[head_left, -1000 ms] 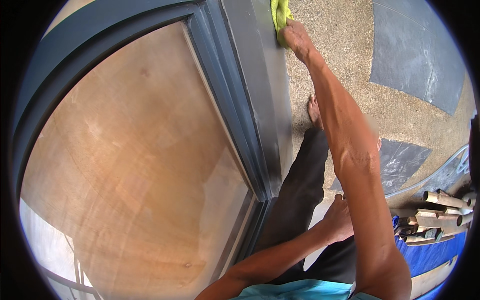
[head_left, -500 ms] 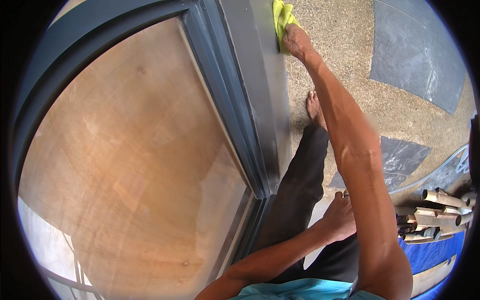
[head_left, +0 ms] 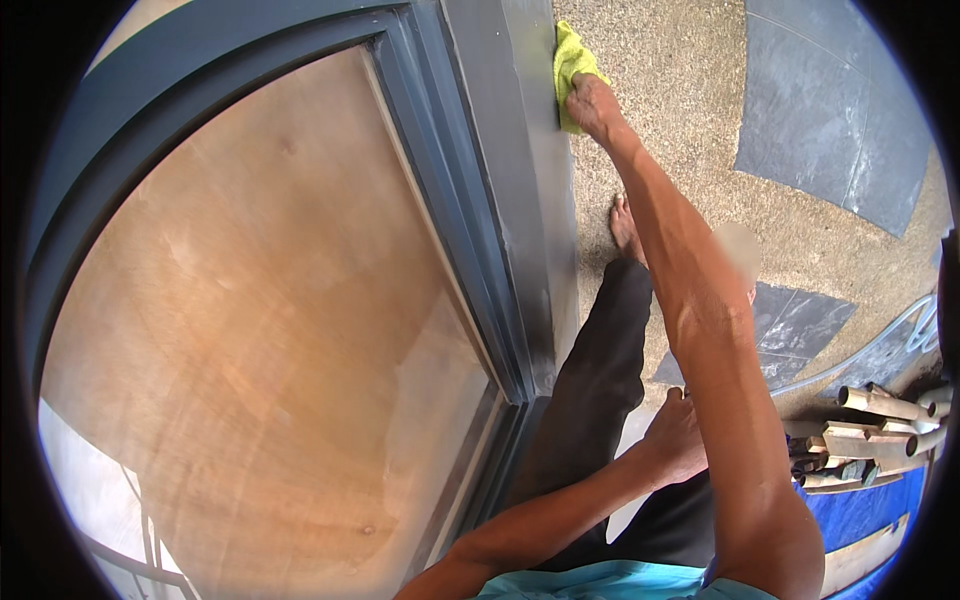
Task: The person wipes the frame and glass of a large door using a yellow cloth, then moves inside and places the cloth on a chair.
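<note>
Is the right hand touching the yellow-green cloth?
Touching. The head view shows the right hand gripping the yellow-green cloth, which bunches out above and below it.

Camera is sitting on person's head, looking down. Wide round lens is bending straight edges. Framed panel (head_left: 250,330) is filling left, near; stony floor (head_left: 680,100) is showing right, farther.

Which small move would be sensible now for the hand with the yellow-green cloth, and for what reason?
Probably slide the right hand a little toward the person's body along the dark grey panel. It grips the yellow-green cloth, which appears to lie against that panel, and the stretch between cloth and trouser leg looks unobstructed.
</note>
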Demonstrator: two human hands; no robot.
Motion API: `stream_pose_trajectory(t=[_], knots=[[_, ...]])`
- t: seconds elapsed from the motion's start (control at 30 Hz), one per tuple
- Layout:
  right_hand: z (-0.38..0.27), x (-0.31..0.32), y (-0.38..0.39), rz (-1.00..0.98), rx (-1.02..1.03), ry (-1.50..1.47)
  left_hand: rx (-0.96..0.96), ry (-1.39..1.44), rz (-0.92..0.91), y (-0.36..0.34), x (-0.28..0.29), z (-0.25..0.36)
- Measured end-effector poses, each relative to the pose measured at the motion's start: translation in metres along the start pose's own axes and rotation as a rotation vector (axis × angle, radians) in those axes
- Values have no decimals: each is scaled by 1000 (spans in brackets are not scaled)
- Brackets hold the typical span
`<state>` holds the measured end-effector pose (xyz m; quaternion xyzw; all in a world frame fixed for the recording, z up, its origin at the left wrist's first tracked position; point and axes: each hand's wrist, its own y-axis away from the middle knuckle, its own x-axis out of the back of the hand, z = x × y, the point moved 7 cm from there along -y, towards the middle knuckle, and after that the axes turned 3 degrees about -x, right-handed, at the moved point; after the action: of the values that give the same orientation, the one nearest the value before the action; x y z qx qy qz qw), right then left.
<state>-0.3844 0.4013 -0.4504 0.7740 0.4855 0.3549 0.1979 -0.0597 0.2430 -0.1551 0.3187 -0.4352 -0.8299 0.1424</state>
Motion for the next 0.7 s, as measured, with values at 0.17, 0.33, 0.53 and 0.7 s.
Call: stream_pose_trajectory(t=[0.17, 0.33, 0.53, 0.7], knots=[[-46, 25, 45, 190, 159, -500, 209, 53, -65, -5, 7, 55], [-106, 70, 50, 178, 244, -683, 341, 578, 17, 2, 5, 86], [-9, 1, 27, 7, -111, -483, 336, 547, 5, 3, 10, 74], [-56, 39, 16, -32, 146, -759, 11, -141, 0, -5, 7, 28]])
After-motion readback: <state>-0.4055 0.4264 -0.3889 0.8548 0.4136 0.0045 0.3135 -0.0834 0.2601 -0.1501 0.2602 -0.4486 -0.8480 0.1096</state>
